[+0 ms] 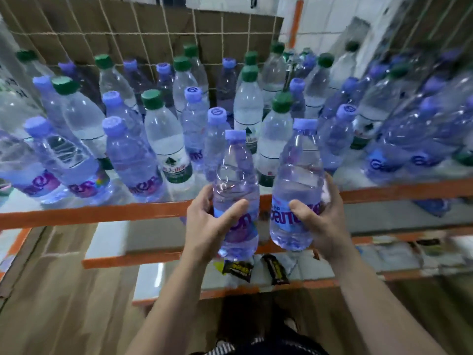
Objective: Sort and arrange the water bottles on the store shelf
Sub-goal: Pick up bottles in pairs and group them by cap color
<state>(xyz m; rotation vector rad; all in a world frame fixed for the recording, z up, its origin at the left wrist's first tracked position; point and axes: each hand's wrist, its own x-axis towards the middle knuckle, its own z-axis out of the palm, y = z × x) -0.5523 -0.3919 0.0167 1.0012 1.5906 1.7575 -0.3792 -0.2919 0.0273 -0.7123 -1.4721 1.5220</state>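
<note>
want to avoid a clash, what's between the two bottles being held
Nothing: in the head view the left-hand bottle and right-hand bottle stand apart, only the orange shelf rail showing behind the gap.

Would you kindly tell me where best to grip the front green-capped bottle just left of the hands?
Grip the green-capped bottle at its neck, just under the cap, coming from above and in front: it stands upright, and purple-capped bottles crowd its sides, probably leaving only the top free.

Left purple-capped bottle (236, 180), right purple-capped bottle (298, 175), both upright, at orange shelf (102, 213) edge (mixed-cap bottles (166, 139) behind)
</note>
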